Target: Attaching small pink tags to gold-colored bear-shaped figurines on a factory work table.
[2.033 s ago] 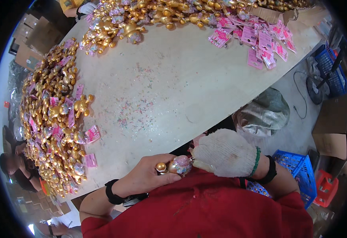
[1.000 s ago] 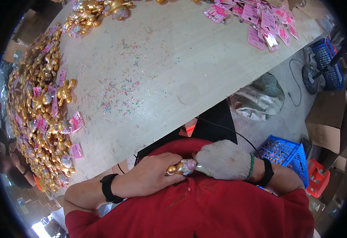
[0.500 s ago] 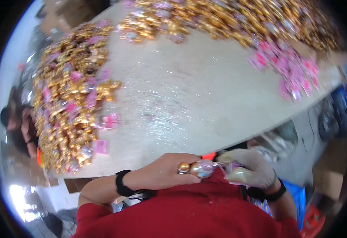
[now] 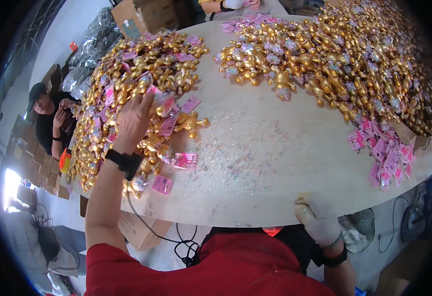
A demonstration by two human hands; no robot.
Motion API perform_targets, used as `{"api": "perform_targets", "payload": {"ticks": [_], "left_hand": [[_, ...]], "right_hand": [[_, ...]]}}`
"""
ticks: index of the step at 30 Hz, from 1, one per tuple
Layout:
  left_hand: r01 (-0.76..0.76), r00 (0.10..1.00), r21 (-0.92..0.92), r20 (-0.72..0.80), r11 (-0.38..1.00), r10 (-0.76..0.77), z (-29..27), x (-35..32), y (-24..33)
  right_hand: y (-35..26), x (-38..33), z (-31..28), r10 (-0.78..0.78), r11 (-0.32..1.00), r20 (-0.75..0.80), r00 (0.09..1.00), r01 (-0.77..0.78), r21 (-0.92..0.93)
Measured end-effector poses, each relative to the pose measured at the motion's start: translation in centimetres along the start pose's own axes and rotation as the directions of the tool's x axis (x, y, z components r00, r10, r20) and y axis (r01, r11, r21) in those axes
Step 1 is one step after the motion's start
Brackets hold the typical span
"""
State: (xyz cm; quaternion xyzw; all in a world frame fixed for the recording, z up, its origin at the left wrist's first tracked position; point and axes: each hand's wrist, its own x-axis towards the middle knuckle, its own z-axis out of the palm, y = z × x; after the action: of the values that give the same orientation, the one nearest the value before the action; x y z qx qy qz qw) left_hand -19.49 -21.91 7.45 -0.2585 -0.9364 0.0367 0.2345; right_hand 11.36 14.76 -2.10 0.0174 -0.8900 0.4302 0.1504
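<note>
Gold figures (image 4: 191, 123) make up the pile (image 4: 90, 148), and the left hand (image 4: 135, 121) reaches over its middle, fingers bent; I cannot tell whether its grip holds one. A light, low touch should keep the heap from sliding and the pink cards (image 4: 162, 185) from creasing. The figures look smooth, rounded and glossy, the cards flat. Right of the pile, the gloved right hand (image 4: 319, 222) is at the tabletop (image 4: 324, 148) edge, its grip too blurred to judge.

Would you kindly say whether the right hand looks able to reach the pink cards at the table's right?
Probably yes: the gloved right hand is at the near edge of the table, and only bare surface seems to lie towards the pink cards.
</note>
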Motion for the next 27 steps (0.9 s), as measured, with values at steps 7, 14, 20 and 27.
{"api": "perform_targets", "payload": {"ticks": [7, 14, 20, 27], "left_hand": [[0.026, 0.984, -0.002, 0.176, 1.000, -0.025, 1.8, -1.8, -2.6], [-0.248, 0.960, -0.212, 0.081, 0.945, 0.269, -0.2, 1.4, 7.4], [-0.314, 0.829, -0.708, 0.120, 0.633, 0.546, 0.6, 7.5, 20.8], [-0.131, 0.747, -0.912, 0.167, 0.389, 0.643, 4.1, 11.2, 40.2]], "right_hand": [[0.3, 0.6, -0.5, -0.061, 0.998, -0.048, 0.997, 0.063, 0.031], [2.2, 0.1, -0.2, -0.161, 0.972, -0.214, 0.963, 0.116, -0.206], [2.9, -0.4, 0.0, -0.161, 0.958, -0.226, 0.961, 0.097, -0.270], [2.5, -0.4, -0.2, -0.213, 0.946, -0.294, 0.932, 0.122, -0.302]]}}
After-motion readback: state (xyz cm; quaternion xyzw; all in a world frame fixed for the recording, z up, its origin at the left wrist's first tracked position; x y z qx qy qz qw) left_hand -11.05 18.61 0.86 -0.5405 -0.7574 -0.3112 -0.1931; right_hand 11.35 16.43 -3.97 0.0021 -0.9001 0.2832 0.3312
